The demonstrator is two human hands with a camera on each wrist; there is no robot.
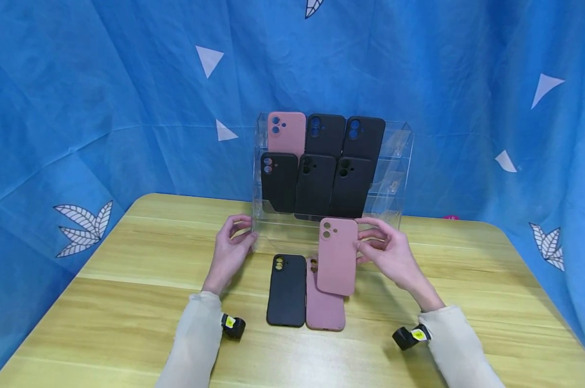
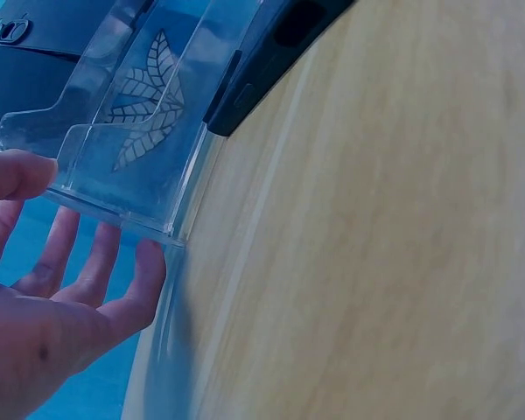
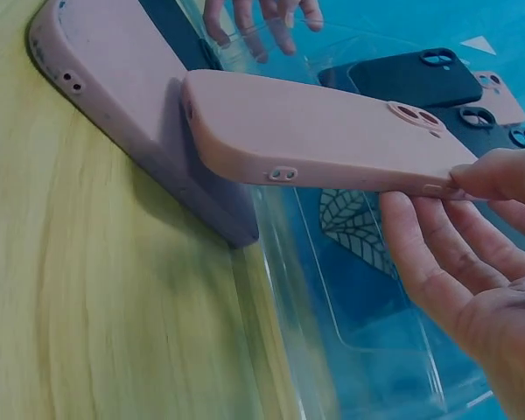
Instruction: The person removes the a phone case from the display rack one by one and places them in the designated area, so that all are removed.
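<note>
My right hand (image 1: 391, 253) pinches a pink phone case (image 1: 337, 258) by its right edge, thumb in front and fingers behind. The case is raised and tilted, its camera holes at the top. It partly covers a second pink case (image 1: 325, 315) lying on the table, with a black case (image 1: 286, 293) lying to the left of that one. At the lower left side of a clear tiered stand (image 1: 391, 186), my left hand (image 1: 229, 253) grips the edge. In the left wrist view, its thumb is at the front lip and the fingers (image 2: 96, 267) reach along the side.
The stand's upper tiers hold a pink case (image 1: 286, 132) and several black cases (image 1: 315, 186) in two overlapping rows. Below them, the stand's lowest tier is see-through. A blue patterned curtain (image 1: 151, 108) hangs behind the wooden table (image 1: 127, 312).
</note>
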